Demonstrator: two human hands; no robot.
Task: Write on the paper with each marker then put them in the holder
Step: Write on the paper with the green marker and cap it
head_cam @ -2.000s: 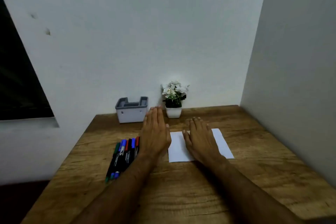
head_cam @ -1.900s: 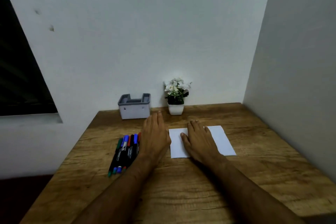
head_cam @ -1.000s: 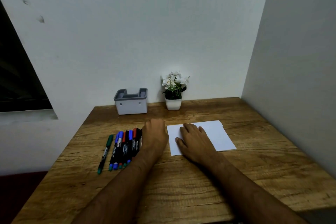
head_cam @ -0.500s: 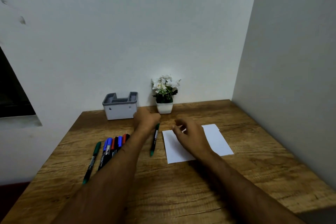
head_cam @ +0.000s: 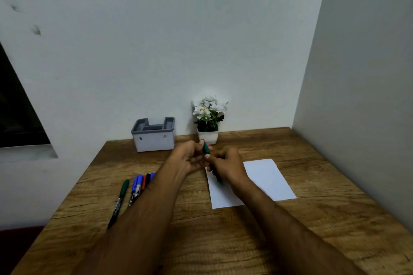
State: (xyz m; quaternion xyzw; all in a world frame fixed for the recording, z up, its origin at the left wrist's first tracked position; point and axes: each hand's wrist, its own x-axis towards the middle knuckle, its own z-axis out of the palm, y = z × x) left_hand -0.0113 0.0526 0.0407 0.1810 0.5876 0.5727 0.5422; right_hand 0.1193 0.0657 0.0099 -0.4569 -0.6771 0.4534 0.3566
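While your left hand (head_cam: 190, 158) pinches the green cap end of a marker (head_cam: 206, 148), your right hand (head_cam: 228, 167) is closed around its dark barrel above the near-left part of the paper (head_cam: 263, 178). The other markers (head_cam: 136, 190) lie in a row on the bench (head_cam: 223, 230) to the left. The grey holder (head_cam: 154, 135) stands at the back, beside the potted flowers (head_cam: 209, 116).

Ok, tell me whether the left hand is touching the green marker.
Touching. The head view shows the left hand with its fingers wrapped on the cap end of the green marker, no gap visible.
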